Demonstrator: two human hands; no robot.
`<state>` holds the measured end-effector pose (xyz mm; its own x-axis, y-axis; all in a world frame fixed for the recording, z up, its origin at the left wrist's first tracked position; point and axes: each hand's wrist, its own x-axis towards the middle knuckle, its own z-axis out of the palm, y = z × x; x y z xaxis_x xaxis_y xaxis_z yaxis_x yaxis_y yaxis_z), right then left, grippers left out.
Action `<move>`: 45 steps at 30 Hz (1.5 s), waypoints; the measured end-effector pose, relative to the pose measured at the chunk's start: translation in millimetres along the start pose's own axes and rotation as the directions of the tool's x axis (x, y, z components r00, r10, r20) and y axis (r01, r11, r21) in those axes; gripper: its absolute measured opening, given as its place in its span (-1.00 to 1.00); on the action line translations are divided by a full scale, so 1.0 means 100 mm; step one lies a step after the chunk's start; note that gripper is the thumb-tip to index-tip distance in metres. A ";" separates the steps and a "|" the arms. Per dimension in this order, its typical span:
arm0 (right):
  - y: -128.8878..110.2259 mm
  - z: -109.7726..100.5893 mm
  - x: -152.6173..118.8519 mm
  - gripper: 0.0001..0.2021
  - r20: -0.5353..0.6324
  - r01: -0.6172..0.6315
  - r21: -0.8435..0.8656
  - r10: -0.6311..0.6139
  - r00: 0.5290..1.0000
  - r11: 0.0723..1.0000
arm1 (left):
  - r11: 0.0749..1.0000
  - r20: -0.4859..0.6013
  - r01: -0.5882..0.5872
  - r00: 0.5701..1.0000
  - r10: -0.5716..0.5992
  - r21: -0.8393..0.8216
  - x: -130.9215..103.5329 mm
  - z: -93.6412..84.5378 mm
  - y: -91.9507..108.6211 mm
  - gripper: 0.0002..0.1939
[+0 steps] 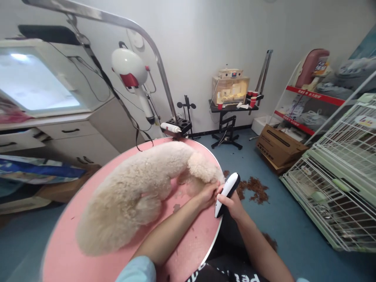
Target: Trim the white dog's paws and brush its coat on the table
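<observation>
A cream, curly-coated dog [126, 196] lies stretched over a round pink grooming table [188, 231]. My left hand [210, 194] reaches across the table to the dog's narrow end at the right rim. Its fingers close around what looks like a leg, though they are partly hidden. A white and black hair clipper [228, 192] is in my right hand [234, 204], with the thumb lying along its white side. The clipper is tilted, its upper end pointing up and right, just beside my left fingers. The dog's face cannot be made out.
A metal grooming arm [155, 51] with a strap curves over the table. A white dryer [131, 68] hangs behind it. A white bottle [170, 128] lies by a black holder [183, 126]. Brown hair clumps [254, 190] litter the floor; wire cages [331, 196] stand right.
</observation>
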<state>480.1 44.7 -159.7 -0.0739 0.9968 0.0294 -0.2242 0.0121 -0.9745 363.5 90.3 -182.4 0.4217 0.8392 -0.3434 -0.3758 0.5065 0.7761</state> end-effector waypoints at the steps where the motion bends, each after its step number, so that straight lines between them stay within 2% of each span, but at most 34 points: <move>1: -0.01 -0.01 0.00 -0.69 -0.009 -0.009 -0.014 0.009 1.000 1.000 | 1.000 -0.002 0.027 1.000 -0.027 0.010 0.03 0.01 0.02 -0.47; 5: -0.05 -0.12 -0.06 -0.66 -0.023 -0.077 -0.048 0.076 0.997 0.996 | 0.996 0.014 0.037 0.999 -0.038 0.083 0.05 0.04 0.09 -0.40; 8: -0.03 -0.25 -0.15 -0.60 -0.035 -0.135 -0.074 0.132 0.991 0.988 | 0.996 0.032 -0.037 0.999 0.034 0.087 0.04 0.03 0.14 -0.39; 11: 0.06 -0.35 -0.27 -0.55 -0.149 -0.090 -0.048 0.082 0.985 0.995 | 0.993 0.024 -0.081 0.997 0.080 0.080 0.10 0.00 0.19 -0.39; 13: 0.11 -0.37 -0.33 -0.51 -0.310 -0.004 0.011 0.008 0.951 1.000 | 0.998 0.062 -0.054 0.997 0.052 0.034 0.15 -0.01 0.21 -0.40; 15: 0.15 -0.36 -0.38 -0.48 -0.465 0.075 0.085 -0.027 0.885 0.994 | 0.999 0.128 -0.013 0.992 0.019 -0.050 0.20 0.00 0.21 -0.40; 17: 0.14 -0.33 -0.43 -0.48 -0.554 0.132 0.101 -0.054 0.831 0.986 | 0.994 0.173 0.029 0.985 -0.011 -0.102 0.23 0.03 0.20 -0.44; 19: 0.12 -0.30 -0.47 -0.49 -0.594 0.174 0.007 -0.136 0.793 0.985 | 0.990 0.192 0.060 0.981 -0.035 -0.124 0.24 0.08 0.18 -0.52; 23: 0.07 -0.21 -0.57 -0.46 -0.563 0.221 -0.243 -0.323 0.761 0.944 | 0.982 0.182 0.101 0.981 -0.072 -0.157 0.24 0.16 0.15 -0.55; 27: 0.11 -0.11 -0.57 -0.44 -0.475 0.244 -0.308 -0.371 0.798 0.920 | 0.979 0.136 0.082 0.989 -0.057 -0.185 0.20 0.22 0.15 -0.49; 29: 0.16 -0.08 -0.53 -0.42 -0.461 0.256 -0.321 -0.387 0.799 0.912 | 0.984 0.105 0.053 0.994 -0.035 -0.172 0.18 0.24 0.15 -0.51; 32: 0.22 -0.07 -0.48 -0.42 -0.470 0.279 -0.395 -0.454 0.757 0.875 | 0.990 0.065 0.017 0.998 -0.008 -0.139 0.17 0.26 0.13 -0.54; 35: 0.27 -0.08 -0.45 -0.50 -0.436 0.320 -0.519 -0.567 0.699 0.793 | 0.991 0.005 -0.001 1.000 0.002 -0.135 0.18 0.28 0.11 -0.52; 36: 0.28 -0.09 -0.44 -0.51 -0.423 0.324 -0.540 -0.584 0.693 0.777 | 0.991 0.000 0.000 1.000 0.000 -0.133 0.18 0.28 0.10 -0.52; 38: 0.30 -0.08 -0.42 -0.50 -0.426 0.310 -0.531 -0.565 0.707 0.789 | 0.992 0.032 0.012 0.999 -0.008 -0.127 0.19 0.27 0.09 -0.53; 42: 0.32 -0.01 -0.38 -0.42 -0.528 0.245 -0.364 -0.416 0.740 0.899 | 0.992 0.087 0.024 0.996 -0.014 -0.122 0.21 0.24 0.05 -0.51; 45: 0.33 0.01 -0.39 -0.39 -0.598 0.259 -0.253 -0.361 0.715 0.932 | 0.993 0.079 0.012 0.997 -0.003 -0.113 0.25 0.22 0.02 -0.43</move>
<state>474.5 6.0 -193.2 0.6096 0.7555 0.2399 0.0176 0.2897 -0.9570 391.7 107.5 -178.0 0.4872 0.8191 -0.3029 -0.4615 0.5359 0.7069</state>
